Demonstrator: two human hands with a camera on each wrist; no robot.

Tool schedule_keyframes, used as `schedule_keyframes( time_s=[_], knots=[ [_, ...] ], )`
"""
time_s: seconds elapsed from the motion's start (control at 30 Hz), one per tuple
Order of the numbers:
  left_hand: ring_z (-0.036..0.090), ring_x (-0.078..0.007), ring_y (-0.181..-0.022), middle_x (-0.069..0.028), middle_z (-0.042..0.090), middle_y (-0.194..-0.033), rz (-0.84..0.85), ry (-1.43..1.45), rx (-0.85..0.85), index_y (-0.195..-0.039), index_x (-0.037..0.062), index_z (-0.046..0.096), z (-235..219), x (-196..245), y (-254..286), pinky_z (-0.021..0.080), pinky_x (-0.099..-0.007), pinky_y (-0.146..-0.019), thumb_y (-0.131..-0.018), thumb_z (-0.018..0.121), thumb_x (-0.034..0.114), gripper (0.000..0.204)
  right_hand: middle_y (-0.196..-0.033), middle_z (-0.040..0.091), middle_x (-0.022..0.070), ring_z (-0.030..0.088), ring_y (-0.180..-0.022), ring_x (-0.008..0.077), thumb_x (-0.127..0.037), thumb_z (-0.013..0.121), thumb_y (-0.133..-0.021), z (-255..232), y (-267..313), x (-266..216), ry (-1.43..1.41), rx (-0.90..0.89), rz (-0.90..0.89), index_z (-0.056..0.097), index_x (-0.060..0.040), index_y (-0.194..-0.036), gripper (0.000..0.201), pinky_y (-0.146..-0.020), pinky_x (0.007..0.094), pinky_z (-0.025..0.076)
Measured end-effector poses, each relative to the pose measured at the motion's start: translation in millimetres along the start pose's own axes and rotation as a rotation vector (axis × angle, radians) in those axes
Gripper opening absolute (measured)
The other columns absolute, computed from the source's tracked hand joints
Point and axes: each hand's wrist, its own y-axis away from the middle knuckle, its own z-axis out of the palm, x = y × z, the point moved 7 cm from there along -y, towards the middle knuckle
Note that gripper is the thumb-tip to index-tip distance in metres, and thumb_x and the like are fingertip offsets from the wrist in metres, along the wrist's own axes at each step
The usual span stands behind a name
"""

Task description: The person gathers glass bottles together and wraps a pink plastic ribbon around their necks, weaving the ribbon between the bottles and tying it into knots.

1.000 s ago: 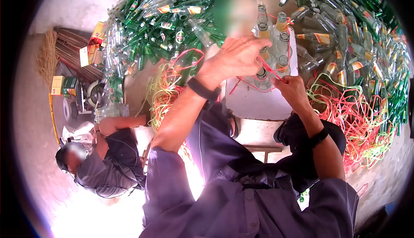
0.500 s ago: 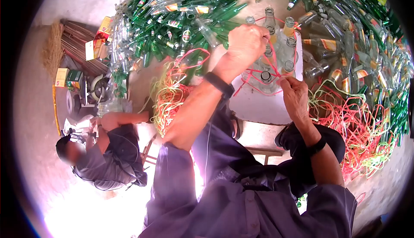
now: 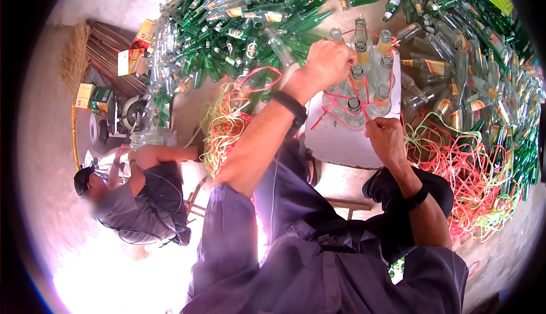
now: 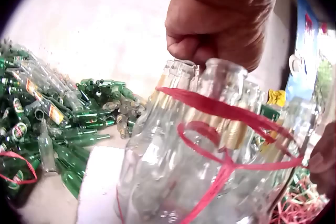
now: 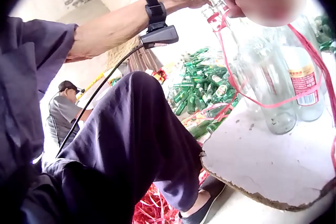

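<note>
Scattered green and clear bottles (image 3: 250,46) and tangled strips (image 3: 483,166) lie around a pale board (image 3: 341,146). Head view: clear glass bottles (image 3: 382,81), upright, grouped on the board, red strap (image 3: 367,83) crossing them; left hand (image 3: 327,63) curled beside the necks, its hold unclear; right hand (image 3: 389,143) lower, pinching the strap by the near bottles. Left wrist view: left fist above the open mouths; strap looped round the shoulders, meeting the right fingertips (image 4: 319,155). Right wrist view: strap slung low round the group, one red-and-yellow label (image 5: 303,82), board edge chipped.
</note>
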Motion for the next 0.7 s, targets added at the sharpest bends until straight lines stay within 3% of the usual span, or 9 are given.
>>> schedule_keyframes(
  time_s=[0.07,0.2,0.3,0.37,0.4,0.43,0.5,0.53,0.7],
  knots=[
    [0.070,-0.0343,-0.080,-0.0146,0.071,-0.080,0.036,0.193,0.038,-0.086,0.0155,0.075,-6.0,2.0,2.3,0.056,-0.0445,-0.071,-0.083,0.060,0.012,0.015,-0.045,0.046,0.0101,0.042,-0.044,0.0111,-0.016,0.057,-0.082,3.7,3.2,-2.7,-0.008,-0.047,-0.002,0.060,0.0069,-0.063,0.030,-0.045,0.0344,0.037],
    [0.069,-0.0355,-0.079,-0.0162,0.070,-0.081,0.065,0.234,0.123,-0.090,0.0120,0.074,-6.9,10.5,23.3,0.055,-0.0450,-0.070,-0.084,0.061,0.013,0.014,-0.045,0.045,0.0108,0.042,-0.045,0.0100,-0.013,0.057,-0.081,3.8,11.6,-7.1,0.076,-0.071,-0.061,0.060,0.0073,-0.063,0.027,-0.045,0.0337,0.037],
    [0.067,-0.0340,-0.093,-0.0149,0.071,-0.096,0.025,0.346,0.236,-0.101,0.0082,0.072,-17.4,23.8,46.7,0.054,-0.0451,-0.077,-0.088,0.061,0.018,0.020,-0.046,0.043,0.0127,0.042,-0.045,0.0092,-0.010,0.057,-0.080,2.2,17.8,-15.1,-0.014,-0.093,-0.037,0.058,0.0078,-0.063,0.024,-0.044,0.0335,0.036],
    [0.063,-0.0317,-0.106,-0.0116,0.069,-0.109,0.102,0.204,0.441,-0.113,0.0042,0.067,-40.1,48.4,65.1,0.051,-0.0460,-0.087,-0.090,0.060,0.022,0.029,-0.047,0.042,0.0146,0.042,-0.046,0.0087,-0.008,0.057,-0.080,2.8,18.5,-17.9,0.043,-0.113,-0.074,0.057,0.0082,-0.063,0.023,-0.044,0.0342,0.036],
    [0.051,-0.0336,-0.126,-0.0154,0.058,-0.131,0.116,0.209,0.295,-0.127,0.0027,0.058,-27.3,52.8,67.7,0.042,-0.0511,-0.102,-0.090,0.060,0.025,0.042,-0.047,0.042,0.0146,0.042,-0.046,0.0087,-0.008,0.057,-0.080,3.7,19.0,-18.5,0.042,-0.113,-0.074,0.057,0.0082,-0.063,0.023,-0.044,0.0342,0.036],
    [0.051,-0.0336,-0.126,-0.0154,0.058,-0.131,0.116,0.208,0.294,-0.127,0.0027,0.058,-22.6,54.7,70.8,0.042,-0.0511,-0.102,-0.090,0.060,0.025,0.042,-0.047,0.042,0.0156,0.043,-0.045,0.0098,-0.008,0.057,-0.080,4.2,20.1,-20.3,0.025,-0.104,-0.094,0.057,0.0082,-0.063,0.024,-0.044,0.0350,0.037],
    [0.038,-0.0376,-0.138,-0.0210,0.042,-0.146,0.202,0.135,0.200,-0.136,0.0034,0.051,-10.3,67.2,72.7,0.030,-0.0559,-0.113,-0.087,0.063,0.028,0.056,-0.047,0.043,0.0166,0.043,-0.045,0.0109,-0.008,0.057,-0.080,3.6,22.2,-20.5,0.006,-0.095,-0.111,0.057,0.0082,-0.062,0.024,-0.044,0.0359,0.038],
    [0.023,-0.0400,-0.146,-0.0222,0.026,-0.156,0.220,0.103,0.061,-0.143,0.0039,0.044,-1.4,65.2,73.7,0.018,-0.0590,-0.117,-0.084,0.066,0.031,0.069,-0.048,0.044,0.0178,0.044,-0.044,0.0127,-0.007,0.057,-0.080,1.7,22.7,-20.1,0.020,-0.085,-0.124,0.058,0.0081,-0.063,0.024,-0.045,0.0366,0.038],
    [0.024,-0.0375,-0.147,-0.0208,0.029,-0.155,0.190,0.077,0.031,-0.143,0.0036,0.045,1.6,66.6,71.8,0.018,-0.0566,-0.118,-0.080,0.072,0.032,0.074,-0.049,0.046,0.0211,0.044,-0.042,0.0179,-0.008,0.059,-0.081,-6.1,23.0,-15.6,0.039,-0.068,-0.134,0.057,0.0080,-0.063,0.024,-0.046,0.0382,0.040]
  ],
)
